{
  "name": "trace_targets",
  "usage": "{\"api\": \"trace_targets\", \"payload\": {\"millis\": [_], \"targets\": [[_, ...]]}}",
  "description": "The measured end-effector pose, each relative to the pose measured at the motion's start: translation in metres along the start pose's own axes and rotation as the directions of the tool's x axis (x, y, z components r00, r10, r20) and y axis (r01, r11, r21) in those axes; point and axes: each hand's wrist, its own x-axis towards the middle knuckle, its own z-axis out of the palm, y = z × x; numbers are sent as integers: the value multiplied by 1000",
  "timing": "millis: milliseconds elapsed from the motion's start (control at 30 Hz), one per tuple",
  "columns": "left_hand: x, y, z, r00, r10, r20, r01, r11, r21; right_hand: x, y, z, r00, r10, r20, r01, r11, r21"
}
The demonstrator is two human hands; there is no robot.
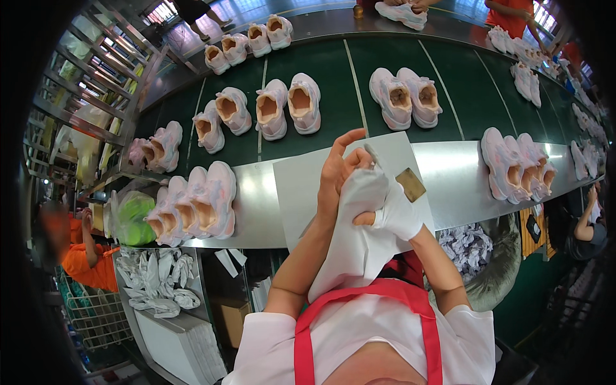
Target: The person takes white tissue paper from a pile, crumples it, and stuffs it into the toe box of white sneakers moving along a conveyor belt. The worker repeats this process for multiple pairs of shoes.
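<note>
A white sheet of paper (346, 237) is bunched between my hands in front of my chest, its lower part hanging toward my apron. My left hand (339, 168) grips its upper end, the index finger sticking up. A white fingerless covering wraps my right hand (396, 215), whose bare thumb presses the sheet from the side. Its other fingers are mostly hidden behind the paper. Under my hands, flat white sheets (298, 189) lie on the metal ledge (256, 199). A small brownish block (410, 184) rests on those sheets, just beyond my right hand.
Pale pink sneakers stand in pairs on the green conveyor (340, 83). More sneakers (192, 205) sit on the ledge at left, others (516, 167) at right. Below are crumpled paper (157, 279), stacked white boards (183, 346) and a bin of paper wads (467, 250). Other people work around.
</note>
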Motion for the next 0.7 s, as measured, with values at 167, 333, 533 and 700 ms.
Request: {"api": "trace_targets", "payload": {"millis": [167,333,533,700], "targets": [[8,1,-16,991,90,-94,-34,877,479,5,10,-10,983,126,134,-167,917,363],[-30,9,-39,931,-358,-68,189,315,930,6,-16,-40,971,200,-132,-148,933,327],[-45,7,-76,798,-603,-25,603,795,71,-33,-57,-43,829,-527,188,472,477,-741],[-32,-22,-67,798,-571,193,602,738,-305,-40,-47,18,406,-685,605,842,23,-539]]}}
